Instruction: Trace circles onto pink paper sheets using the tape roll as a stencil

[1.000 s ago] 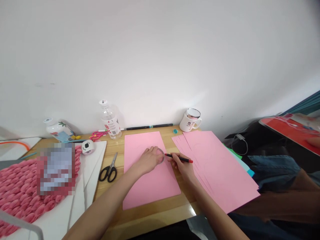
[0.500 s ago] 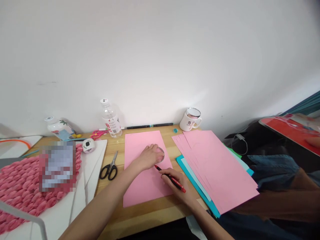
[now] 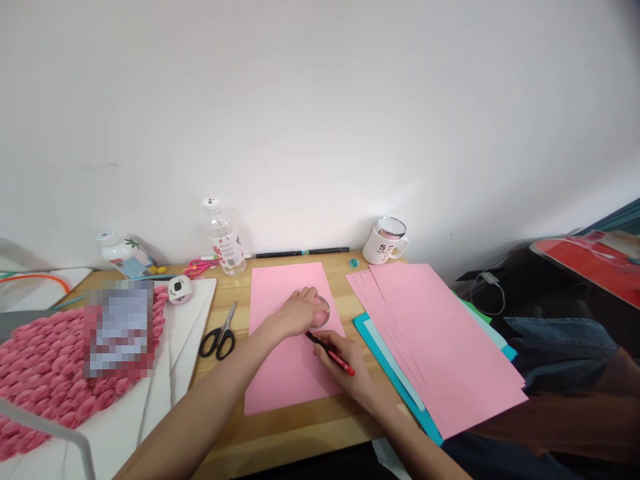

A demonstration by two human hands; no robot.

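Observation:
A sheet of pink paper lies on the wooden table in front of me. On its right half, my left hand holds a round, clear disc with a thin rim down against the sheet. The fingers curl over it and hide much of it. Just below and to the right, my right hand is closed around a red and black marker. The marker's black end points up-left to the disc's lower edge, close to my left fingers. Whether it touches the paper is unclear.
Black-handled scissors lie left of the sheet. A plastic bottle, a pen and a white mug line the wall. Stacked pink sheets are at right, a pink petal-covered piece at left.
The marker has turned in my right hand: its red end pointed at the disc before, its black end does now. My left hand stays on the disc. The view has shifted slightly.

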